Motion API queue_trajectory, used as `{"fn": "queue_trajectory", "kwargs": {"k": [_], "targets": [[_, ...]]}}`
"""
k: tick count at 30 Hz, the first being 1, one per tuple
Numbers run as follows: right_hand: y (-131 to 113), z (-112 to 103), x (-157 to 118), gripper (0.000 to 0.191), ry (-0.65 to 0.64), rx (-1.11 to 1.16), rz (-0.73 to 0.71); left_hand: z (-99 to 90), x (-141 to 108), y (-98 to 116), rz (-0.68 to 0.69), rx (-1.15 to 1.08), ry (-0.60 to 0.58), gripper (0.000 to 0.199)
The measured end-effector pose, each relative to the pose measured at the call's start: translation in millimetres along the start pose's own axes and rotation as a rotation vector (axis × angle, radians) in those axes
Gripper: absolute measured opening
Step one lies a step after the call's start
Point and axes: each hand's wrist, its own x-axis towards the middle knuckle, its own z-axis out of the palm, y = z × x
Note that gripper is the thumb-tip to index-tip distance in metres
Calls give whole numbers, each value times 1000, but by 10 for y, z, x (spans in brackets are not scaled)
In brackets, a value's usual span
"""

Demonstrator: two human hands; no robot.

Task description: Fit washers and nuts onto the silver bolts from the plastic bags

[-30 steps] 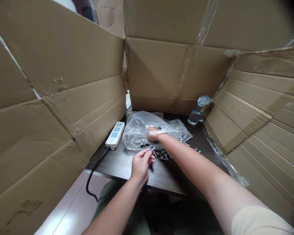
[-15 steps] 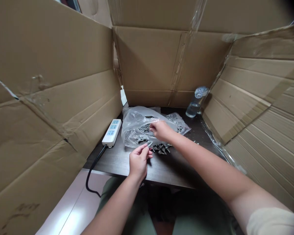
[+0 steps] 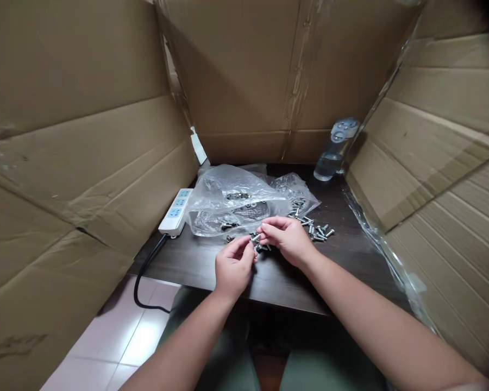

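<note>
My left hand is closed in a pinch around a small silver bolt, held just above the front of the table. My right hand meets it from the right, thumb and fingertips pressed together at the bolt's other end. Whatever sits between those right fingertips is too small to make out. Behind both hands lies an open clear plastic bag with small dark and silver metal rings in it. Several bolts with dark pieces lie under my hands, and loose silver bolts are to the right.
Left of the bag stands a white power strip with a black cable hanging over the table edge. A second clear bag lies behind the loose bolts. A water bottle stands at the back right. Cardboard walls enclose the table.
My right hand has left the plastic bag and moved toward me to the bolt in my left hand. The bag's near side has sunk. The view has tilted down a little.
</note>
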Motion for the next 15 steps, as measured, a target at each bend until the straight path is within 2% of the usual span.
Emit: {"fn": "queue_trajectory", "kwargs": {"k": [3, 8, 15], "targets": [[28, 43, -53, 31, 29, 45, 30, 79, -6, -8, 74, 56, 56, 17], [39, 43, -105, 30, 69, 34, 7, 111, -23, -51, 170, 117, 60, 16], [68, 14, -112, 29, 22, -25, -44, 101, -39, -17, 175, 127, 53, 14]]}}
